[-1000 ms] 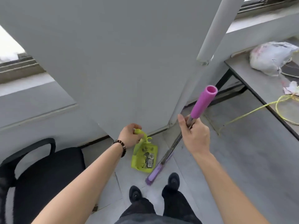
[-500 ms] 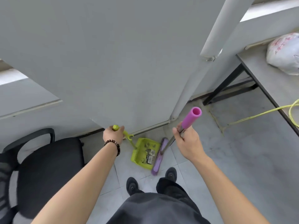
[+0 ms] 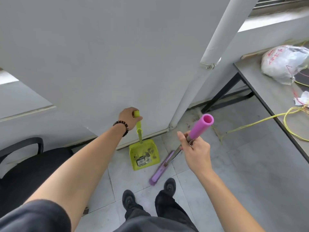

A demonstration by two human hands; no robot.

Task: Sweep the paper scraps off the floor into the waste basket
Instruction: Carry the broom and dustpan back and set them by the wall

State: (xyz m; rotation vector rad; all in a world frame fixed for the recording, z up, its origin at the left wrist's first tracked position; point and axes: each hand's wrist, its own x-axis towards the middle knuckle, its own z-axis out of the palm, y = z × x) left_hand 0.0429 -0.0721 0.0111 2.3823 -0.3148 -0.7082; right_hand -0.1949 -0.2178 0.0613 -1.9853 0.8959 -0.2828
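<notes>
My left hand grips the top of the long handle of a lime-green dustpan, whose pan rests on the tiled floor at the foot of the grey wall. Dark bits and a label lie inside the pan. My right hand holds the shaft of a broom just below its pink foam grip. The purple broom head lies on the floor to the right of the pan, close to my right shoe. No waste basket shows in the head view.
A black office chair stands at the left. A grey desk at the right carries a white plastic bag and a yellow cable that trails to the floor. A white pipe runs down the wall corner. My black shoes stand below.
The dustpan has been set down on the floor with its handle upright. My left hand went further out to the wall. The broom head swung to the pan's right side.
</notes>
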